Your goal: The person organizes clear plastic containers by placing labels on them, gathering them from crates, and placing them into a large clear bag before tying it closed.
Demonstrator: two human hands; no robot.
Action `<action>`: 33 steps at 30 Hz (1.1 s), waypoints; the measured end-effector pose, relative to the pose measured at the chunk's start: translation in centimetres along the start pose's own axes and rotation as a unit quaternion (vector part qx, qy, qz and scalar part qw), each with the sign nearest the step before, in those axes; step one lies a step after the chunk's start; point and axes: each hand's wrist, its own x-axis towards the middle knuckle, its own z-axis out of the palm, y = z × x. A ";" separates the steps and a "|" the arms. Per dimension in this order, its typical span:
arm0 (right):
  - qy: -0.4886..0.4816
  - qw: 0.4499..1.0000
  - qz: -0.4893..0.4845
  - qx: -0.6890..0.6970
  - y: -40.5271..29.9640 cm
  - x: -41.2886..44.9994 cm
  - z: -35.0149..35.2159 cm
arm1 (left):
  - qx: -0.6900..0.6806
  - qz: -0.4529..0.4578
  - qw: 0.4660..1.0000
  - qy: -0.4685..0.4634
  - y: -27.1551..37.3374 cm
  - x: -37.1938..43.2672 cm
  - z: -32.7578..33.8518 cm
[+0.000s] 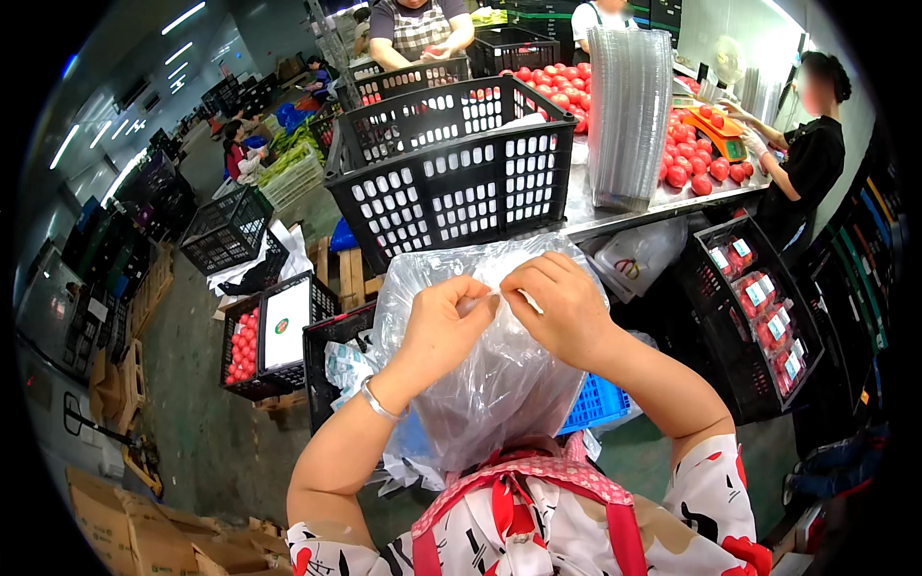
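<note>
A large clear plastic bag (pixel 497 389) stands before me, its lower part against my apron. Both of my hands meet at its top. My left hand (pixel 450 327) pinches the gathered plastic between thumb and fingers. My right hand (pixel 558 306) pinches the same spot from the other side, the fingertips close together. What the bag holds cannot be made out. Just beyond it a black plastic crate (pixel 461 191) sits at the edge of the metal table (pixel 598 216). To the crate's right rises a tall stack of clear plastic containers (pixel 628 119).
Tomatoes (pixel 681 155) lie around an orange scale (pixel 720 133), where a co-worker (pixel 814 151) stands. Another person (pixel 421 32) is beyond the crates. A crate of packed tomatoes (pixel 767 317) is at right, a blue basket (pixel 596 403) below. Crates with tomatoes (pixel 245 345) stand at left.
</note>
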 end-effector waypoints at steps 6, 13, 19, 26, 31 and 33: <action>0.027 0.999 0.018 0.030 0.0 0.1 0.4 | -0.002 0.046 0.999 0.020 -0.8 -0.1 -0.3; 0.001 0.998 -0.066 -0.015 0.6 0.4 1.1 | 0.063 0.041 0.997 0.007 -0.1 -0.3 0.0; -0.033 0.996 -0.064 0.043 1.6 0.4 0.5 | 0.074 0.026 0.997 -0.008 0.5 0.0 -0.5; -0.008 0.989 0.027 0.144 1.8 -0.4 0.4 | -0.020 -0.015 0.999 -0.046 0.3 1.1 -0.3; -0.054 0.964 0.133 0.222 1.6 -0.7 0.2 | 0.078 0.047 0.996 -0.004 -0.4 1.2 0.2; -0.077 0.952 0.167 0.244 1.9 -1.2 -0.1 | 0.104 0.051 0.993 -0.020 -0.2 1.1 0.2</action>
